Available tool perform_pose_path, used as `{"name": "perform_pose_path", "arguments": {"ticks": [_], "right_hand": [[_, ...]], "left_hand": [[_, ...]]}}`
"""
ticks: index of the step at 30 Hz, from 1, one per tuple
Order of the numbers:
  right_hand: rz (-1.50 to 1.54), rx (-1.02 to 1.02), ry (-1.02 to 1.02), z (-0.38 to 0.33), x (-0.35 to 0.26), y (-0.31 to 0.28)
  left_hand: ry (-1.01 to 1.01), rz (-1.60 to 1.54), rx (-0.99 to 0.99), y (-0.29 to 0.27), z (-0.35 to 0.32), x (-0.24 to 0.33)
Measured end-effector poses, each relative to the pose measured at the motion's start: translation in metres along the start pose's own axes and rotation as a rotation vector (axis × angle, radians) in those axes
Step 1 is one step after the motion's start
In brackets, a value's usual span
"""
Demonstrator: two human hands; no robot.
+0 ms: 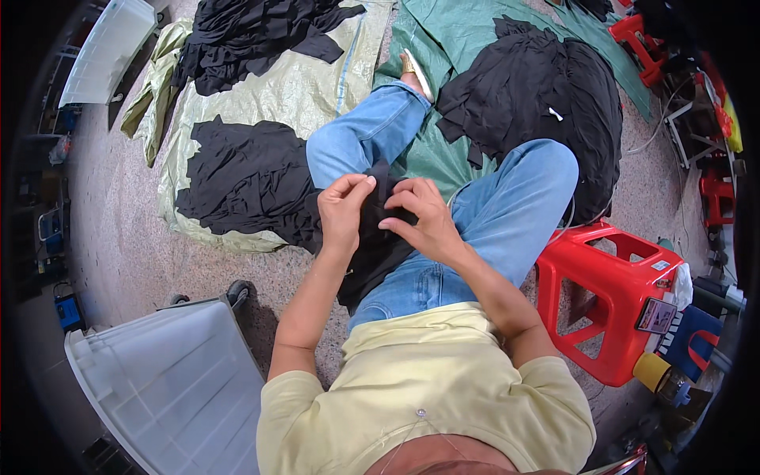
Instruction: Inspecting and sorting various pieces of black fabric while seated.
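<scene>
A piece of black cloth (378, 244) lies across my lap and hangs down between my thighs. My left hand (342, 212) pinches its upper edge between thumb and forefinger. On the other side of the same cloth is my right hand (426, 218), its fingers curled and its thumb bent toward them around a fold. The exact shape of the cloth is hard to make out in the dark folds. It runs close against a heap of black cloth (245, 178) left of my knee, and I cannot tell where one ends.
Another black heap (534, 99) rests on a green sheet (467, 186) at the right, a third (249, 36) farther off. A red plastic stool (586, 237) stands by my right thigh, with a phone (656, 315) at its side. A wheeled white bin (170, 376) is at my left.
</scene>
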State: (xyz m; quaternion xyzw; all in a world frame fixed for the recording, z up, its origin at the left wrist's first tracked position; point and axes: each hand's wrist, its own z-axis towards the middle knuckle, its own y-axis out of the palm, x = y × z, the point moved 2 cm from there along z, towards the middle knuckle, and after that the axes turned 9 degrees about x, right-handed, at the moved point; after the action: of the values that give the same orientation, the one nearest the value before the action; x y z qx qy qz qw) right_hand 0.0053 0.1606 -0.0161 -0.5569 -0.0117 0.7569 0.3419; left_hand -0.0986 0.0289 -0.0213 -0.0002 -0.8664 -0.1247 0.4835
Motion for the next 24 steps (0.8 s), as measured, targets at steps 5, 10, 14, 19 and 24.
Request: {"name": "perform_pose_path", "arguments": {"ticks": [5,10,14,19,24], "right_hand": [[-0.040,0.046,-0.052,0.000,-0.026,0.000],[0.202,0.025,0.226,-0.007,-0.071,-0.025],[0.155,0.091,0.119,-0.017,-0.065,-0.019],[0.041,0.151,0.002,-0.024,-0.062,-0.028],[0.061,0.148,-0.511,0.014,-0.148,-0.075]], "left_hand": [[1.132,0.629,0.086,0.021,-0.025,0.045],[1.269,0.584,0.077,0.029,-0.044,0.065],[0.396,0.181,-0.220,0.014,-0.027,0.015],[0.395,0.181,-0.158,0.003,-0.044,0.001],[1.395,0.618,-0.073,0.018,-0.145,0.137]]}}
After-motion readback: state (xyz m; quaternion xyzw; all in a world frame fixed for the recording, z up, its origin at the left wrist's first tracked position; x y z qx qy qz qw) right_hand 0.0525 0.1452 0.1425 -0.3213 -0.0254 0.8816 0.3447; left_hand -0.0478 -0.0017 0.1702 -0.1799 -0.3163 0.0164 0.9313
